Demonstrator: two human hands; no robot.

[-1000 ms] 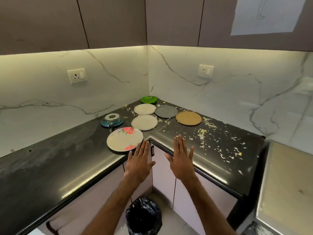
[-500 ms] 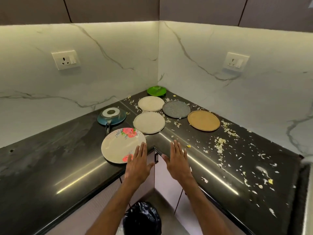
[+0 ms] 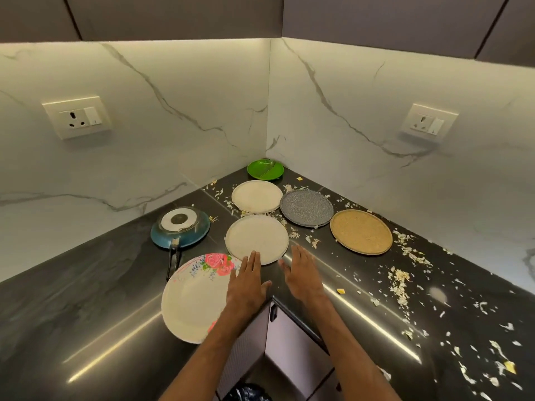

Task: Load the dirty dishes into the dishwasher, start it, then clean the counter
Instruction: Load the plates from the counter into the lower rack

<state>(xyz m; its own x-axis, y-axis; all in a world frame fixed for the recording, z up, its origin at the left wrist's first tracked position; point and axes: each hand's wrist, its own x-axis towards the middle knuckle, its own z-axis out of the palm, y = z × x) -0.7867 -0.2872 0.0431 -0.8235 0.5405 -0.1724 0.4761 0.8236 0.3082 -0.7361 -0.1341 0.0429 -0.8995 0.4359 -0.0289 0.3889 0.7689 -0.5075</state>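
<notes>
A home kitchen: a dark corner worktop [image 3: 86,299] with marble backsplash [image 3: 173,125], wall cabinets [image 3: 173,15], plates [image 3: 257,239] and an upturned frying pan [image 3: 181,228].

Seven dishes on the dark counter [image 3: 86,299]: green dish [image 3: 265,169] deep in the corner, then the far cream plate [image 3: 256,196], grey speckled plate [image 3: 307,208], tan plate [image 3: 361,231] and near cream plate [image 3: 256,237]. The blue pan [image 3: 181,227] sits upside down and the rose-printed plate [image 3: 197,296] lies at the front edge. Pale scraps [image 3: 399,282] are strewn to the right.

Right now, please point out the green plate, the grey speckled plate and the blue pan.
green plate [image 3: 265,169]: head view, its centre.
grey speckled plate [image 3: 306,208]: head view, its centre.
blue pan [image 3: 186,238]: head view, its blue wall near the handle.
</notes>
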